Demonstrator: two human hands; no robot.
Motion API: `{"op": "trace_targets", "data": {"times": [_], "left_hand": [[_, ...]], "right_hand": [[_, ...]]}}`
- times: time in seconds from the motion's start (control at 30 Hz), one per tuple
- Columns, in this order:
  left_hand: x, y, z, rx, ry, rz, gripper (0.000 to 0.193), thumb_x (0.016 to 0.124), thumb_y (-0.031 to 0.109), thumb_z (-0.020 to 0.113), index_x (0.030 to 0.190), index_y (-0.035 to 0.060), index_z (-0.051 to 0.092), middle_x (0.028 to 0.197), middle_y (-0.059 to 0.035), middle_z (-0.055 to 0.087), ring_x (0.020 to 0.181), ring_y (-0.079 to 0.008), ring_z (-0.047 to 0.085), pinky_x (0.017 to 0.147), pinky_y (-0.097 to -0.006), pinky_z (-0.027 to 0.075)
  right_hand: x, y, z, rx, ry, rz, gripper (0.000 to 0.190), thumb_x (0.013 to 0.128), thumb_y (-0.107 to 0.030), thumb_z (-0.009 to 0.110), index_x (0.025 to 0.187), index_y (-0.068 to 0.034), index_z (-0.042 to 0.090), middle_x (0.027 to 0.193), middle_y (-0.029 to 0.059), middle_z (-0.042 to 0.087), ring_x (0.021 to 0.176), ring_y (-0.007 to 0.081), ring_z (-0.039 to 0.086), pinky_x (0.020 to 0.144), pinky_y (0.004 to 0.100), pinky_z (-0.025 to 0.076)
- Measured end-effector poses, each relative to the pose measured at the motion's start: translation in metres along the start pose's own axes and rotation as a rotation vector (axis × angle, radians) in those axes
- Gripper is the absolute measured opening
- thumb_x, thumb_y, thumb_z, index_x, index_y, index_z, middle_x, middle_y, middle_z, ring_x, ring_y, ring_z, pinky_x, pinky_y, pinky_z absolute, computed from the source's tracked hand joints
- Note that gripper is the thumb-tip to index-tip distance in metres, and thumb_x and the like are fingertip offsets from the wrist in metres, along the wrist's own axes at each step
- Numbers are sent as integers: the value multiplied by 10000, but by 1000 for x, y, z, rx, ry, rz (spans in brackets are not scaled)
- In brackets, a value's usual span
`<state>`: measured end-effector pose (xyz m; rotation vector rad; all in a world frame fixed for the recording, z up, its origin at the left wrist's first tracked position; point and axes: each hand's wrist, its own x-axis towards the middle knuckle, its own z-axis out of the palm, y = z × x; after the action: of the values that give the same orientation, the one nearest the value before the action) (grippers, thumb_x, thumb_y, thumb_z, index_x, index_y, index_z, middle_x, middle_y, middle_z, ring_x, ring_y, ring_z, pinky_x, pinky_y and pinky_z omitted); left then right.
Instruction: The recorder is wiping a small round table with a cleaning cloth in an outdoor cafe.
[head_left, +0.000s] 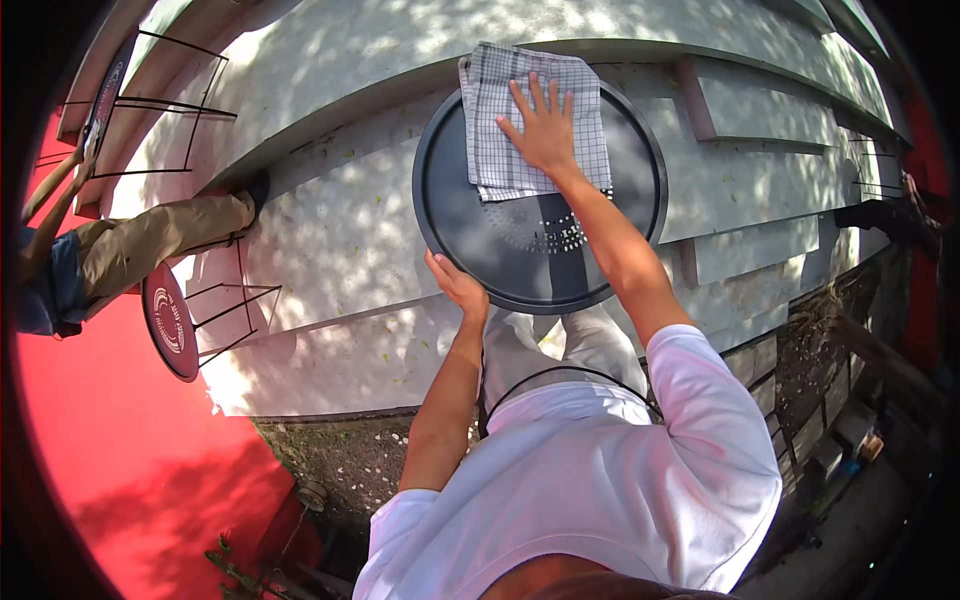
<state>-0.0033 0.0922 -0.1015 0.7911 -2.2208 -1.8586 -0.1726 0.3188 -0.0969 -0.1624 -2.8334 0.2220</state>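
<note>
A round black metal tabletop (510, 255) with a raised rim stands in front of me, above my legs. Pale printed marks and dappled light cross its lower half. My right hand (544, 131) lies flat with spread fingers on a folded white-and-grey checked cloth (495, 165), which covers the far part of the top and overhangs its far edge. At the near left, my left hand (457, 285) holds the tabletop's rim; part of its grip is hidden. The table's legs are out of sight beneath the top.
Broad concrete steps (337, 217) surround me, with ledges and raised blocks (765, 105) to the right. On the left, a person (150, 232) handles another round table (105, 105); a further round table (171, 322) lies tipped near a red carpet (135, 427). Another person (877, 215) is at far right.
</note>
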Motion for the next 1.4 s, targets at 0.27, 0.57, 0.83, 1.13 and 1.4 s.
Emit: {"op": "trace_targets", "data": {"times": [0.27, 0.57, 0.83, 1.13, 1.4], "left_hand": [[13, -58, -18, -112, 92, 28, 510, 1128, 397, 374, 1421, 0, 501, 1331, -175, 601, 1211, -321, 570, 1085, -393, 399], [1, -11, -11, -21, -12, -11, 496, 1143, 407, 320, 1397, 25, 511, 1271, -158, 618, 1153, -304, 580, 1031, -402, 413], [4, -19, -7, 8, -15, 9, 523, 1141, 400, 321, 1426, -5, 491, 1324, -190, 603, 1184, -334, 572, 1052, -418, 402], [2, -50, -4, -451, 72, -213, 569, 1097, 335, 442, 1474, -91, 451, 1491, -210, 530, 1280, -303, 596, 1014, -399, 527], [8, -24, -11, 106, 21, 48, 524, 1147, 349, 347, 1467, -51, 458, 1404, -229, 575, 1272, -315, 548, 1097, -386, 391]], "right_hand": [[-183, -89, -76, 345, -412, -474, 609, 1017, -366, 596, 1601, -294, 440, 1714, 46, 300, 1586, 392, 210, 1261, 637, 153], [-142, 122, -74, 8, -157, -42, 569, 1099, -380, 431, 1652, -278, 342, 1725, 99, 263, 1568, 409, 245, 1256, 599, 183], [-6, -49, 12, 84, -15, -194, 598, 1075, -491, 457, 1619, -251, 400, 1706, 116, 303, 1541, 460, 280, 1248, 641, 175], [-182, -79, -67, 45, -302, -652, 643, 991, -478, 604, 1584, -283, 450, 1666, 36, 388, 1542, 343, 333, 1255, 591, 251], [-33, -93, 0, 259, -138, -508, 743, 1033, -608, 438, 1658, -228, 308, 1725, 48, 276, 1580, 373, 241, 1283, 601, 110]]}}
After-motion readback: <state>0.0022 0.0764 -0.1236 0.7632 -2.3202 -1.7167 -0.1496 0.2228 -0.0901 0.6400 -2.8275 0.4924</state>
